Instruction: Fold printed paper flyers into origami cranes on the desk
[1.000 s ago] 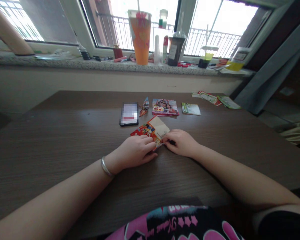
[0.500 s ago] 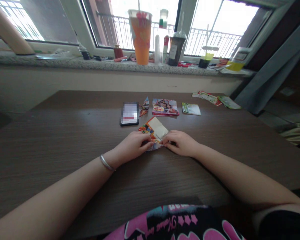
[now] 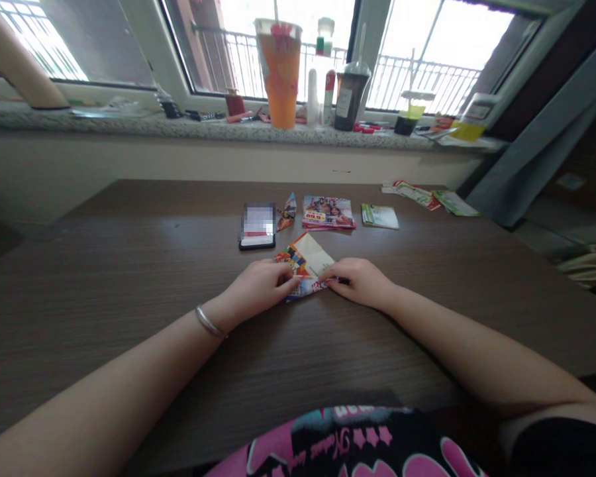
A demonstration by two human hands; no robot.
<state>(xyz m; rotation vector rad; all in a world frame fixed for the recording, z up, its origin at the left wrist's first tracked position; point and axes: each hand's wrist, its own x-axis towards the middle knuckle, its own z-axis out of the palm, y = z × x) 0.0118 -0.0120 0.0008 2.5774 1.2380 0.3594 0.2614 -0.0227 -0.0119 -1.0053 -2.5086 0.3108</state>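
Observation:
A partly folded sheet of printed paper (image 3: 312, 255) lies on the table between my hands, with a cream face, an orange patterned edge and a blue-and-white flap toward me. My left hand (image 3: 261, 285) has its thumb and fingers closed on the paper's left side. On the right side, my right hand (image 3: 356, 281) pinches the flap near its crease. Just beyond the paper are a phone (image 3: 257, 226) with a blurred screen, a small folded paper piece (image 3: 287, 213) and a stack of printed flyers (image 3: 328, 212).
A smaller stack of cards (image 3: 380, 216) lies right of the flyers, with loose leaflets (image 3: 417, 195) at the table's far right. On the windowsill (image 3: 203, 130) stand an orange drink cup (image 3: 281, 76), a dark drink cup (image 3: 350, 99) and several small items. A curtain (image 3: 536, 146) hangs at right.
My left hand has slid slightly left along the paper. More of the blue-and-white flap now shows between my hands. My right hand has barely moved.

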